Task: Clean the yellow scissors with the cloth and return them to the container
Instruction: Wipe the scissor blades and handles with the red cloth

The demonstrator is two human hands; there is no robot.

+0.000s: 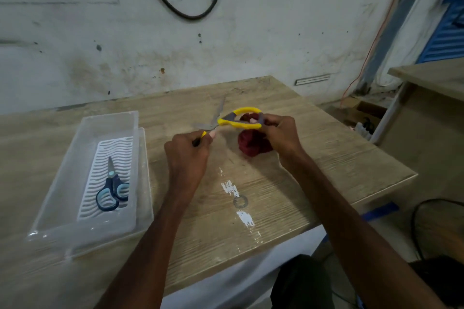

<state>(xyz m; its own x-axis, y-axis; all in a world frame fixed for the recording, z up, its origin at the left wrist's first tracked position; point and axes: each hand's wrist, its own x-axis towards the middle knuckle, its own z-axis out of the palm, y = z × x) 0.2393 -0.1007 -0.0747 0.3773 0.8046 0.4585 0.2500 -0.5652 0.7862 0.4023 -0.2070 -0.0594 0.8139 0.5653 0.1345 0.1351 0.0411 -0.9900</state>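
yellow scissors held open in both hands above the worktop, cloth in the right hand.
left hand (187,155) is curled round one handle, only a yellow tip showing at the thumb. right hand (281,133) grips the other handle, the yellow loop, fingers curled with one fingertip inside the loop. yellow scissors (237,123) sit about mid-worktop, nearer the far edge, with the blades spread and pointing to the far left. dark red cloth (253,144) is bunched in and under the right hand, behind the loop; cannot tell whether it touches the worktop (276,195). clear container (110,116) lies along the left side, well apart from the hands. blue scissors (111,190) lie closed in it on a white ribbed insert (100,158), tips toward the far edge.
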